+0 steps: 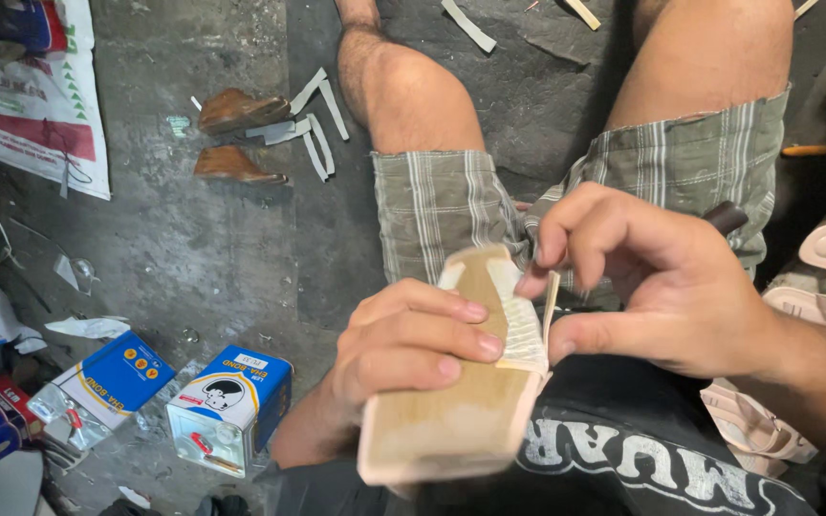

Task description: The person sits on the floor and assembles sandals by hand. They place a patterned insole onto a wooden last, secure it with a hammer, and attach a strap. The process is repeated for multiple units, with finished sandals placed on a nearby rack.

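I see the tan sole piece (451,401) held over the lap, its long axis running from the near lower left up and away toward the knees. My left hand (403,349) grips it, fingers curled over its top face. My right hand (662,277) pinches the pale strip (520,320) along its right edge. The sole's near end is blurred, and the underside is hidden.
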